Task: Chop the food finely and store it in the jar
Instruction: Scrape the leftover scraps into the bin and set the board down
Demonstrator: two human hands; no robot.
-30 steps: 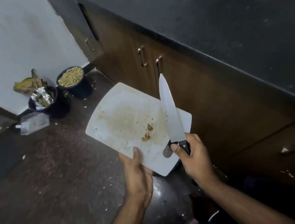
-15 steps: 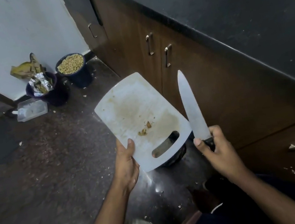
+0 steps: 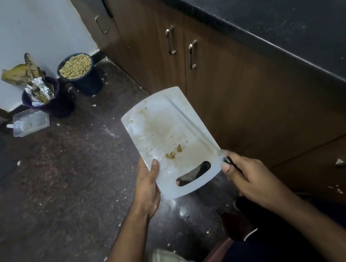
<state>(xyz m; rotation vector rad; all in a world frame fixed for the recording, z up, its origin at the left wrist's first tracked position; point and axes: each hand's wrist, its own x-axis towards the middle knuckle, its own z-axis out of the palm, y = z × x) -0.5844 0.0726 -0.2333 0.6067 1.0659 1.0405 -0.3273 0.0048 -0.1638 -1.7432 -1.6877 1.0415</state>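
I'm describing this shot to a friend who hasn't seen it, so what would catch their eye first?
The white cutting board, held up in mid-frame over the floor, with a few food scraps on it. The left hand grips its lower left edge; the right hand holds a knife whose blade lies along the board's right side. Far left, by the wall, a dark jar stands full of chopped bits.

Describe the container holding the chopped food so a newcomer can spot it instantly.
Start at the white wall where it meets the brown cabinets, then drop to the floor corner below. Two dark round tubs stand there side by side. The right one, the dark blue tub nearest the cabinets, is filled to the brim with pale chopped bits, whereas the purple tub beside it holds crumpled foil and wrappers.
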